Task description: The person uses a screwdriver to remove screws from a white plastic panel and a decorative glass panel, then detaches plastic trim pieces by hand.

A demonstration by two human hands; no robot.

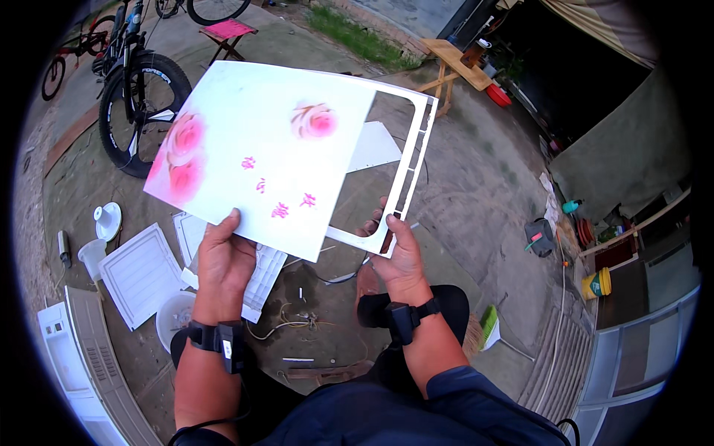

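My left hand [224,262] grips the lower edge of a glossy white panel [253,119] printed with pink roses and a few pink characters, thumb on its face. Behind and to the right of this panel is a white plastic frame [404,169] with a large opening and a slotted side strip. The fingers of my right hand [401,260] close round the frame's lower right corner. Panel and frame are both raised and tilted, overlapping each other. The panel hides the frame's left part, so I cannot tell whether the two are joined there.
Below lie a ribbed white panel [266,279], a square white lid [143,275], a white tub [175,314] and loose wires [301,321]. A white appliance casing [71,364] stands at lower left. Farther off are a bicycle [135,97], a pink-topped stool [227,30] and a wooden table [457,63].
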